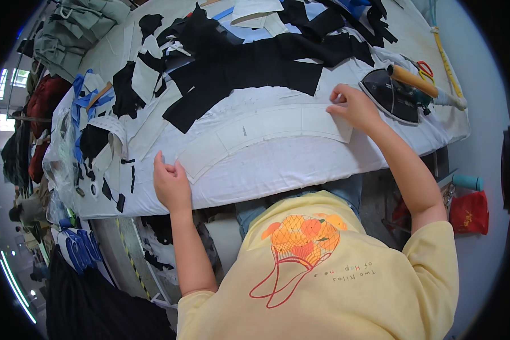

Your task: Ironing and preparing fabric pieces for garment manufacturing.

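A long, curved white pattern piece [260,126] with pencil-like lines lies on the white-covered table in front of me. My left hand [173,186] is at its left end, thumb and forefinger apart, beside the corner. At the right end my right hand [356,109] has its thumb and bent forefinger close together at the upper edge, pinching it. The palm sides of both hands are partly hidden. Just beyond the curved piece, black cut fabric pieces [249,65] lie spread out.
An iron [390,96] with a wooden handle rests right of my right hand, near red-handled scissors [425,69] and a yellow tape measure [446,59]. Fabric scraps [147,79] crowd the table's left side. A red bag [468,212] hangs below the right edge.
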Available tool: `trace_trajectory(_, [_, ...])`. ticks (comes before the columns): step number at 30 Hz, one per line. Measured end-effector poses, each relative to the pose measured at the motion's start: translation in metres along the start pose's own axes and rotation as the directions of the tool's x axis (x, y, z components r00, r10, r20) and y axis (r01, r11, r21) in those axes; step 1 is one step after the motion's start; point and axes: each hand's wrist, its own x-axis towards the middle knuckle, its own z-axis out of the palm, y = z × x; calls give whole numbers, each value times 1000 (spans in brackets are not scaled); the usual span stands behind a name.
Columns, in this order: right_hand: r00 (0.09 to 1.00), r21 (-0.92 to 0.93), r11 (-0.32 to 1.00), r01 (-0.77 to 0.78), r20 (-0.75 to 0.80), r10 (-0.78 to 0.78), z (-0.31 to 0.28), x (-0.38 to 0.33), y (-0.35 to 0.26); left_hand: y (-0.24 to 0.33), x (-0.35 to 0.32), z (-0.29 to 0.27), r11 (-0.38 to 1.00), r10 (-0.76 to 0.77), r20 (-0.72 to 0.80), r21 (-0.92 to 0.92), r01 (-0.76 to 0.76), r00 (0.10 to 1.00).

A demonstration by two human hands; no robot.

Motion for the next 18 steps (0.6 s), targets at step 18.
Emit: trace_trajectory(18, [943,-412,881,233,-125,-307,53,-67,20,-10,-16,28,912,231,209,294,-287,950])
